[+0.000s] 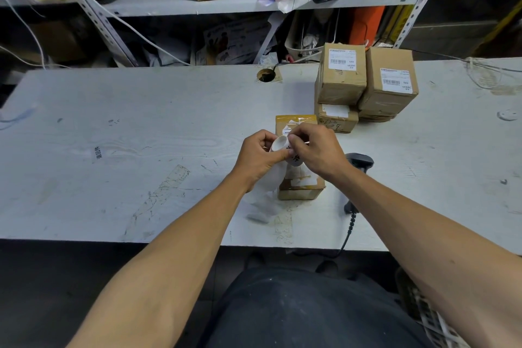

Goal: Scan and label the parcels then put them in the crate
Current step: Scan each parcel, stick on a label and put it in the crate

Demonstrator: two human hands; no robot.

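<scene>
— Where's the small brown cardboard parcel [300, 186]?
— Mid-frame on the white desk [113, 150] — directly beneath both hands.
— And the hands?
— Left hand [258, 157] and right hand [316, 150] pinch a white label strip [282, 144] above it.

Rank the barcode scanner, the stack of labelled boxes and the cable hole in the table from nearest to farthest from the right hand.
From the right hand:
1. Barcode scanner, just to its right on the table.
2. Stack of labelled boxes, behind it, to the right.
3. Cable hole, at the table's far edge, to the left.
</scene>
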